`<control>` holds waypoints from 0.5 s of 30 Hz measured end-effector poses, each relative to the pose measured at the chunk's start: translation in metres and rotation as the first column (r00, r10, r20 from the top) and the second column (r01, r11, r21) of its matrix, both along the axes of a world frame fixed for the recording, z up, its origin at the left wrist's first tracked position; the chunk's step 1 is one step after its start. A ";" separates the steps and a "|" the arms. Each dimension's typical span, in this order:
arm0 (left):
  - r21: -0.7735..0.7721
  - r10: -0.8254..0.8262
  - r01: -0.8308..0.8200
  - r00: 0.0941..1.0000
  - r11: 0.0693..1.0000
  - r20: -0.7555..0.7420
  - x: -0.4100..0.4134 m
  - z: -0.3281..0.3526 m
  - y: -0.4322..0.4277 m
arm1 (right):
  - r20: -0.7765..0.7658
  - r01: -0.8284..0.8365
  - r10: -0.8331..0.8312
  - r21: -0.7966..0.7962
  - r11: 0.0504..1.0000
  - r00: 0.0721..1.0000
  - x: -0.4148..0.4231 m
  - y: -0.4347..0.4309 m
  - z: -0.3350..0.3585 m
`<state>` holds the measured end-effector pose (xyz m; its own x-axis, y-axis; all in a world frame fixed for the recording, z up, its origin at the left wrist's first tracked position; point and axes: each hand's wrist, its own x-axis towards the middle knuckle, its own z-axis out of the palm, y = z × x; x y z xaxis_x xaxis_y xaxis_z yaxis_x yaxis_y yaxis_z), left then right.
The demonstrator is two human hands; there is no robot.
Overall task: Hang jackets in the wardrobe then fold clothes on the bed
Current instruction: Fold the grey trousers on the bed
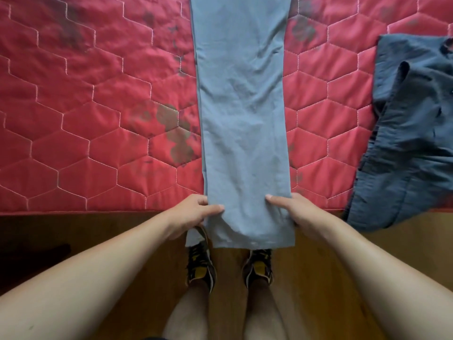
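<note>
Bare forearms, two, reach in from the bottom edge. Left hand fingers pinch the left edge of the long grey-blue folded trousers; right hand fingers clamp the right edge, thumb on top. Trousers: one pair, laid flat lengthwise on the red hexagon-quilted mattress, hem end hanging over the near bed edge between both hands. Second garment: one crumpled dark navy fabric piece at the right, well apart from the trousers, its lower end draping off the bed. Below: brown wooden floor and two black-and-yellow sneakers, partly under the hem.
</note>
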<state>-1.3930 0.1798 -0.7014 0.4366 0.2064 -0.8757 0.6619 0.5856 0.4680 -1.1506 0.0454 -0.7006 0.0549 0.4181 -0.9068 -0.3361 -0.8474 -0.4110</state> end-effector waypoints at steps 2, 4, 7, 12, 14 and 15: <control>0.005 0.046 -0.046 0.999 0.999 -0.006 -0.005 0.001 -0.008 | 0.015 0.005 -0.004 -0.030 1.000 1.000 -0.004 -0.008 0.004; 0.015 0.133 -0.132 0.991 0.991 -0.029 -0.008 0.003 -0.014 | 0.024 0.031 -0.031 -0.025 0.999 0.999 -0.006 -0.013 0.007; -0.025 0.210 -0.211 0.977 0.977 -0.038 -0.010 0.005 -0.024 | 0.021 0.003 -0.003 -0.002 1.000 1.000 -0.010 -0.022 0.009; 0.073 0.073 -0.071 0.997 0.995 -0.022 -0.017 0.003 -0.048 | 0.079 -0.021 0.023 -0.027 0.999 0.997 -0.017 -0.046 -0.004; 0.096 0.170 -0.166 0.985 0.981 -0.040 -0.018 0.004 -0.059 | 0.139 -0.014 0.018 -0.028 0.999 0.990 -0.021 -0.055 -0.009; 0.099 0.229 -0.223 0.972 0.970 -0.052 -0.019 0.003 -0.064 | 0.168 -0.020 0.023 -0.021 1.000 0.986 -0.023 -0.059 -0.011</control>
<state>-1.4117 0.1162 -0.6980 0.3143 0.3738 -0.8727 0.5473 0.6798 0.4883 -1.1736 -0.0138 -0.7112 0.1980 0.4036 -0.8933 -0.2452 -0.8619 -0.4438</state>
